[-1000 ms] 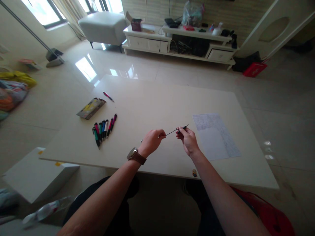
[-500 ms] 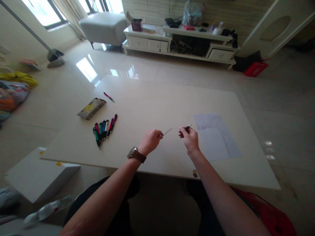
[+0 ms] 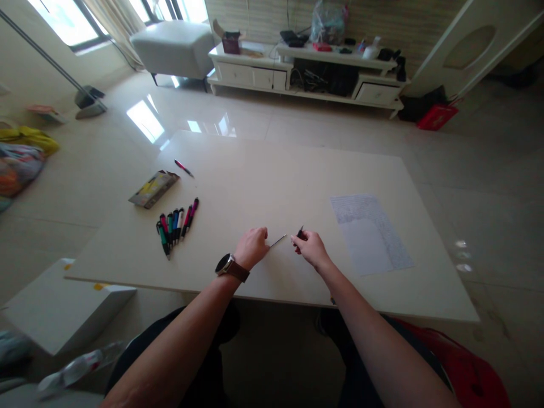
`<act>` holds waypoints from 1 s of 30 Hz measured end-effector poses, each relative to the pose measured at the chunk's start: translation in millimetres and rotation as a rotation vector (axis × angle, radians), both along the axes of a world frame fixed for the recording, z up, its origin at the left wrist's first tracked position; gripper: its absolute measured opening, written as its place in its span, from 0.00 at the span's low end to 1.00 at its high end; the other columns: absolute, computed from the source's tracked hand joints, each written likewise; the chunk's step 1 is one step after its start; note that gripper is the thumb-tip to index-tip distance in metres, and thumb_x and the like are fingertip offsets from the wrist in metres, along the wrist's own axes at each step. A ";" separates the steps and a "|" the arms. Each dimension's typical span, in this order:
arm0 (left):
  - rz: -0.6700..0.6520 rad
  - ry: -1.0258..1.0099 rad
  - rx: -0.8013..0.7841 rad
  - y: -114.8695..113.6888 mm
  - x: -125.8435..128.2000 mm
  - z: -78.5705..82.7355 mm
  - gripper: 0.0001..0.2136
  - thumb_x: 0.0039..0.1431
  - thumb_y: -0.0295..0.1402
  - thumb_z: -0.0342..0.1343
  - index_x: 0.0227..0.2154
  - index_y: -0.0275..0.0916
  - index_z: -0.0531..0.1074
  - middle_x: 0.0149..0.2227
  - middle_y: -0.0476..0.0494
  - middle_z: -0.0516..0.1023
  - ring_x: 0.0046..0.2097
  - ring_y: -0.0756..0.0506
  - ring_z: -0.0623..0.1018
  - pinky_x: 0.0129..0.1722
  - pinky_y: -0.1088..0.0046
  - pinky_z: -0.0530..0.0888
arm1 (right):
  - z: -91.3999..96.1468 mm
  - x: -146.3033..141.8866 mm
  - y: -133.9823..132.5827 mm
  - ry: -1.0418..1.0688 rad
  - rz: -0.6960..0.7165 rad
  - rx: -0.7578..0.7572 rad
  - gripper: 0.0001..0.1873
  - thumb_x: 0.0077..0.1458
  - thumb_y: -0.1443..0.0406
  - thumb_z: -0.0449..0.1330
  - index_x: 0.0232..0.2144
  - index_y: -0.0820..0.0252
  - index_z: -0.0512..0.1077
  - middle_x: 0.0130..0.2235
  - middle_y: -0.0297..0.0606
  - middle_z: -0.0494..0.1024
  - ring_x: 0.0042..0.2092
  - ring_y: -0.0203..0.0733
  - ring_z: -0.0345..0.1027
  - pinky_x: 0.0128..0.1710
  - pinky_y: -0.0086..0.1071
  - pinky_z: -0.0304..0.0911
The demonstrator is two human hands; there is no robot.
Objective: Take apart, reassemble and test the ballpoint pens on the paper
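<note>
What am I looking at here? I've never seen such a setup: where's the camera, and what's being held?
There's no machine: these are one person's bare hands, seen by a camera worn on their head, looking forward and down. The left hand holds a thin dark rod; the right hand holds a dark, pointed pen-like piece. On the white rectangular table lie a cluster of multicoloured pens, a lone pink-and-black pen, a grey-and-yellow cardboard box and a partly marked white paper sheet.

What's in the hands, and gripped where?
Left hand: thin rod, held away from its exposed tip. Right hand: dark pen part, pointed end protruding; exact grip hidden.
</note>
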State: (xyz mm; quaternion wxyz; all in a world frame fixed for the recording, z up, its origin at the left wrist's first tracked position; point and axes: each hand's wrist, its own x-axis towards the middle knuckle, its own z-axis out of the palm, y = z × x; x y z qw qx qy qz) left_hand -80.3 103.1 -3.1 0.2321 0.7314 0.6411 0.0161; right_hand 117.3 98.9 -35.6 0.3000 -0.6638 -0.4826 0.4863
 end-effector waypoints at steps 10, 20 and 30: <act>-0.057 0.069 -0.018 10.3 -24.8 -1.5 0.11 0.55 0.23 0.52 0.29 0.40 0.79 0.41 0.39 0.77 0.47 0.40 0.72 0.46 0.66 0.69 | -4.8 -2.7 -4.5 -0.116 0.023 -0.091 0.08 0.55 0.66 0.62 0.24 0.61 0.72 0.22 0.36 0.75 0.20 0.34 0.67 0.17 0.25 0.62; -0.073 0.007 0.043 9.2 -23.4 3.1 0.09 0.58 0.28 0.54 0.37 0.41 0.80 0.44 0.39 0.76 0.49 0.39 0.71 0.47 0.64 0.70 | 12.3 -7.5 -0.3 0.155 -0.015 0.008 0.09 0.52 0.63 0.64 0.31 0.59 0.66 0.31 0.35 0.79 0.23 0.34 0.70 0.16 0.23 0.61; -0.233 -0.367 0.074 4.3 11.0 15.3 0.06 0.62 0.34 0.58 0.39 0.40 0.76 0.36 0.45 0.81 0.38 0.47 0.77 0.38 0.73 0.70 | 24.5 -11.3 -1.8 0.430 0.000 -0.011 0.23 0.39 0.53 0.72 0.32 0.61 0.73 0.28 0.37 0.79 0.28 0.36 0.71 0.30 0.30 0.68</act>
